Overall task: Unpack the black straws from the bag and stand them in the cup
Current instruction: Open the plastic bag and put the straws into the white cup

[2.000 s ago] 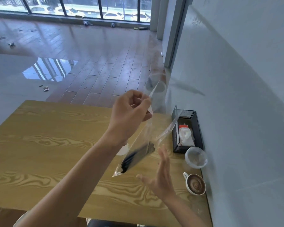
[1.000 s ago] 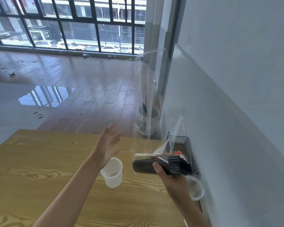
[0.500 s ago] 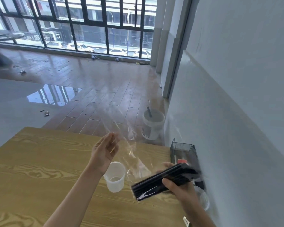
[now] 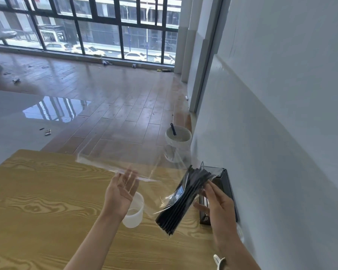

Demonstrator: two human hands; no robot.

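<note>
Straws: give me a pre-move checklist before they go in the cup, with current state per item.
1. Straws held: ok. Right hand holds the bundle of black straws; how firm the grip is, cannot tell.
2. Straws free of the bag: cannot tell. Clear bag stretches from the left hand to the bundle; film may still wrap it.
3. Left hand free: not ok. Open, but the bag film lies against its fingers.
4. Cup upright on the table: ok.
5. Cup mouth clear: not ok. The left hand is in front of it.
6. Bundle upright: not ok. It is tilted diagonally.
</note>
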